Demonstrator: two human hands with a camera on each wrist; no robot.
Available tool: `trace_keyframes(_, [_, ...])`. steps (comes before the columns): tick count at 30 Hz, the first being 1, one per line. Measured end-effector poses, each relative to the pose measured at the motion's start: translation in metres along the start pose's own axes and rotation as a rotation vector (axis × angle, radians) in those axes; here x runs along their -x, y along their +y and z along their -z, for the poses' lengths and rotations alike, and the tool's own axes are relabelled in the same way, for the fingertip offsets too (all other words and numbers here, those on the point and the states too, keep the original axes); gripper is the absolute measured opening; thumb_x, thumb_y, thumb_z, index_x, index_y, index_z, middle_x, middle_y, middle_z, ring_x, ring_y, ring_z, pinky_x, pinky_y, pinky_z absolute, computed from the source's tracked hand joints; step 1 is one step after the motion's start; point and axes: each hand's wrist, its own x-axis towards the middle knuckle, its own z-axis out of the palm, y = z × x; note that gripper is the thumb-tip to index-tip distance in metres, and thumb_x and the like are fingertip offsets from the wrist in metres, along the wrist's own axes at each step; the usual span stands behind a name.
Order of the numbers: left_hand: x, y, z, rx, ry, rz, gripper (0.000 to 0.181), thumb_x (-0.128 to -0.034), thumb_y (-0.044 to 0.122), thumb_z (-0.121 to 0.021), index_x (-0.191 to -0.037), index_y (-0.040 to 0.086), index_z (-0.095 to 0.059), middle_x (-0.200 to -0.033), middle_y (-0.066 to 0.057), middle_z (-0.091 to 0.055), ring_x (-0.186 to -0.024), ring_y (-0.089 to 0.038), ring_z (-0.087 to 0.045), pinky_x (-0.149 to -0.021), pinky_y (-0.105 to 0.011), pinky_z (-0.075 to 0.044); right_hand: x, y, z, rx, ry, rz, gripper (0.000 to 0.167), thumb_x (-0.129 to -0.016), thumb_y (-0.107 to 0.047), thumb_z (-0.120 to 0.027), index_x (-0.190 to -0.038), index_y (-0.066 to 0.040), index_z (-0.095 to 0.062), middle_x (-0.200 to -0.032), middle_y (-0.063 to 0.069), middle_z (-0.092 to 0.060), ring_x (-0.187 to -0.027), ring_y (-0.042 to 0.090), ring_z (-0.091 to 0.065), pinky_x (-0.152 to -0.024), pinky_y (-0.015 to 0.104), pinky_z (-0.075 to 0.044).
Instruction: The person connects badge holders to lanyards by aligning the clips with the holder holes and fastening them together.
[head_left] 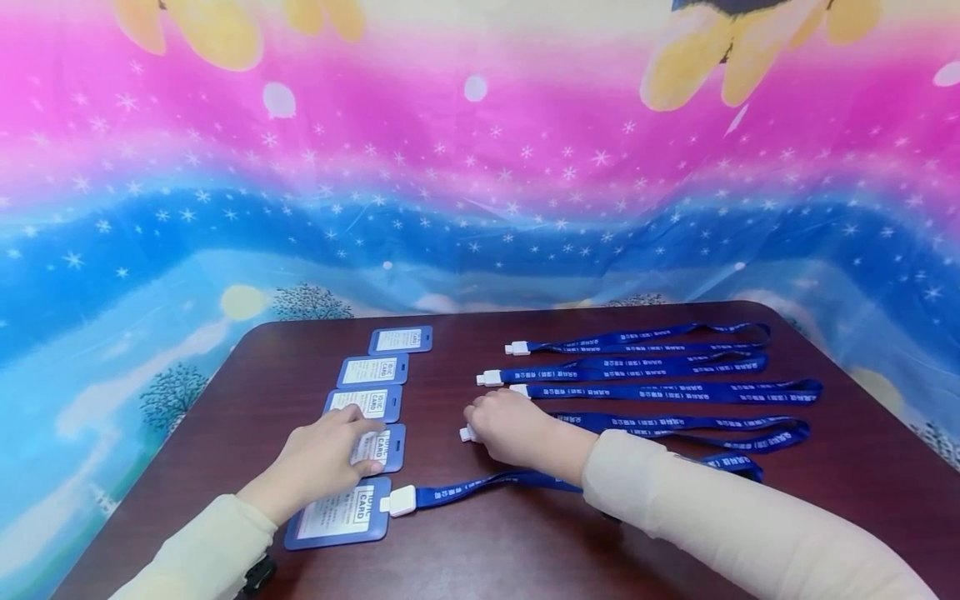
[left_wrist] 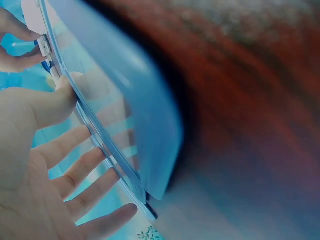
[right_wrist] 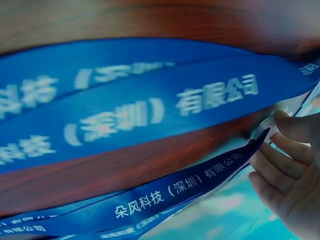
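My left hand (head_left: 311, 458) grips a blue-rimmed badge holder (head_left: 395, 448), second from the near end of a column of holders, thumb on its near side. With thumb and fingers, my right hand (head_left: 504, 423) pinches the white clip (head_left: 467, 434) of a blue lanyard (head_left: 780, 433), a little right of that holder. The right wrist view shows the pinched clip (right_wrist: 264, 127) and its printed strap (right_wrist: 170, 192). The nearest badge holder (head_left: 333, 543) has a white clip (head_left: 402, 500) at its slot, joined to another lanyard (head_left: 472, 490). A clear-faced holder (left_wrist: 155, 115) fills much of the left wrist view.
Further badge holders (head_left: 401, 339) lie in the column toward the back left of the dark wooden table (head_left: 247, 400). Across from them, several blue lanyards (head_left: 645, 390) stretch rightward with clips facing left. A colourful printed cloth (head_left: 480, 167) hangs behind the table.
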Motion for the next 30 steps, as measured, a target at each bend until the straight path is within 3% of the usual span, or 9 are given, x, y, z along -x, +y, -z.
trace_keyframes(12, [0.005, 0.003, 0.0, 0.05, -0.03, 0.033, 0.057, -0.0797, 0.041, -0.081, -0.13, 0.019, -0.066, -0.117, -0.006, -0.06, -0.1, -0.022, -0.058, -0.069, -0.044, -0.057, -0.023, -0.026, 0.003, 0.114, -0.053, 0.026, 0.028, -0.092, -0.031, -0.071, -0.113, -0.014, -0.074, -0.095, 0.0, -0.069, -0.081, 0.012, -0.064, -0.078, 0.025, -0.055])
trace_keyframes(17, [0.009, 0.007, 0.001, 0.076, -0.058, 0.061, 0.058, -0.0823, 0.04, -0.079, -0.133, 0.018, -0.064, -0.119, -0.006, -0.059, -0.099, -0.022, -0.056, -0.064, -0.042, -0.056, -0.031, -0.038, 0.005, 0.107, -0.051, 0.028, 0.03, -0.093, -0.034, -0.068, -0.117, -0.015, -0.073, -0.099, 0.0, -0.069, -0.082, 0.011, -0.064, -0.079, 0.025, -0.056])
trace_keyframes(30, [0.006, 0.012, 0.005, 0.127, -0.086, 0.113, 0.058, -0.0812, 0.035, -0.081, -0.133, 0.015, -0.063, -0.124, -0.009, -0.058, -0.107, -0.027, -0.055, -0.077, -0.055, -0.055, -0.052, -0.05, 0.008, 0.09, -0.061, 0.029, 0.035, -0.092, -0.035, -0.07, -0.121, -0.015, -0.071, -0.104, 0.001, -0.068, -0.085, 0.011, -0.064, -0.079, 0.025, -0.056])
